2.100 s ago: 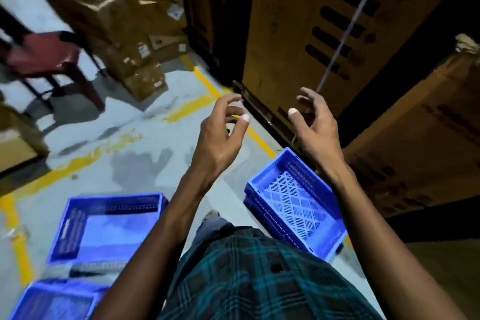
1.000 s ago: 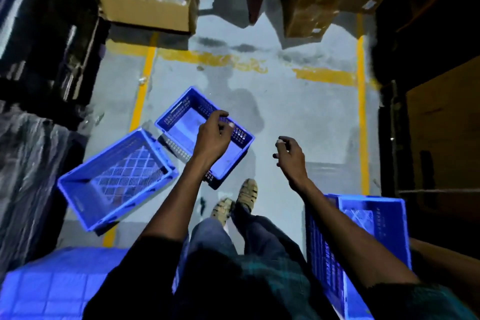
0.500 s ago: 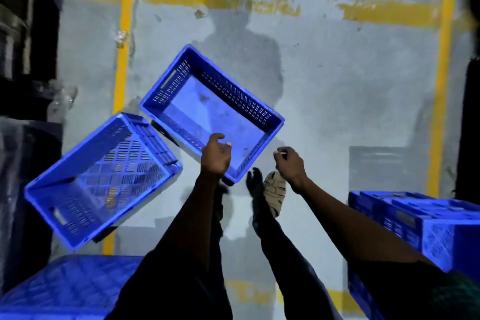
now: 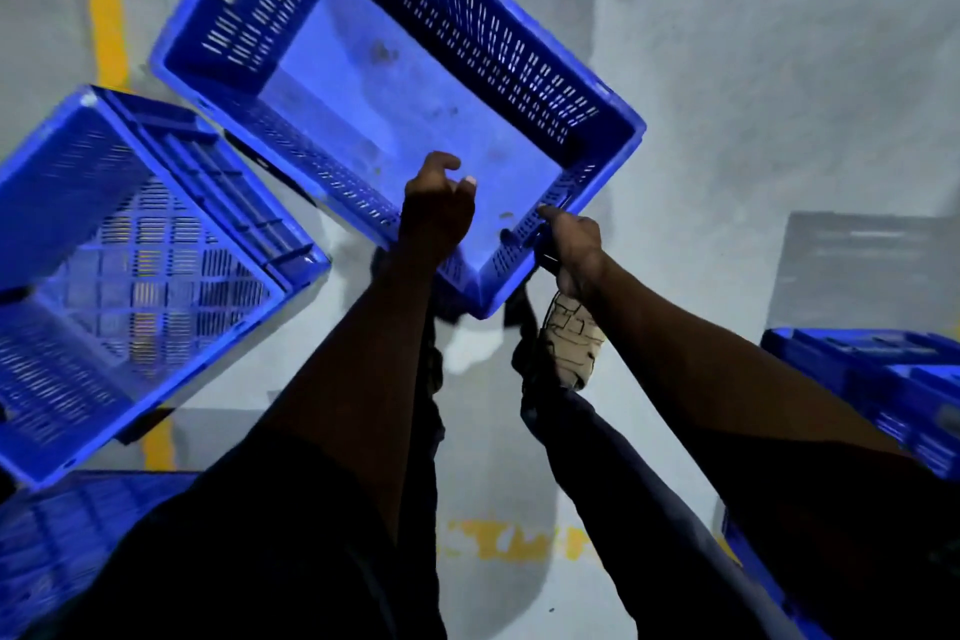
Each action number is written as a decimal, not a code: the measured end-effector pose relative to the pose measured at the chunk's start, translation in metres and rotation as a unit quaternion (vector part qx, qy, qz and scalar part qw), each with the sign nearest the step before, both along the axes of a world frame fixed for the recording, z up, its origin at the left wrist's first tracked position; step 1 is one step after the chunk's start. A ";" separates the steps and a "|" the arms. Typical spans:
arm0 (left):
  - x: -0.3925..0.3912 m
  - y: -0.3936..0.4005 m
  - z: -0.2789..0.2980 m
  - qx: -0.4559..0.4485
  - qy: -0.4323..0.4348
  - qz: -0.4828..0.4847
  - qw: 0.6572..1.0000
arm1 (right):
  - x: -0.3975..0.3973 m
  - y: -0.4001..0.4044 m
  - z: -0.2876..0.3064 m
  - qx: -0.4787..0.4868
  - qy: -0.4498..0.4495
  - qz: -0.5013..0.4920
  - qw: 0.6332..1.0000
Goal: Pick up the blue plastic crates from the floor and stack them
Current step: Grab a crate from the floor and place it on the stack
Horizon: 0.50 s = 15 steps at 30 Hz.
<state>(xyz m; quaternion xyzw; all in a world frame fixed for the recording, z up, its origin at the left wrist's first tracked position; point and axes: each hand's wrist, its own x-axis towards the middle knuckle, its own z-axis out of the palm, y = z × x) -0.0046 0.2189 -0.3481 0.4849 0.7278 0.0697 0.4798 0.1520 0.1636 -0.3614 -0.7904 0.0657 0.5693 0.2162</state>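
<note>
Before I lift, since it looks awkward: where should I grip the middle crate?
Judging by its pose, the two rims meeting at the near corner: left hand on one, right hand on the other. The middle crate sits open side up, that corner at your feet.

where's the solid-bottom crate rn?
Head view, upper centre: the solid-bottom crate sits on the grey floor, its near corner between the left hand and right hand, beside the tilted mesh-bottom crate.

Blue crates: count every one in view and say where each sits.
At least 5. One at the hands, top centre; one tilted at left; one bottom left; a stack at the right edge, apparently two. More may be hidden.
</note>
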 end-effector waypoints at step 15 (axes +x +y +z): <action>-0.002 0.031 0.127 0.088 -0.032 -0.006 0.996 | -0.044 0.053 0.161 0.150 -0.009 -0.154 0.977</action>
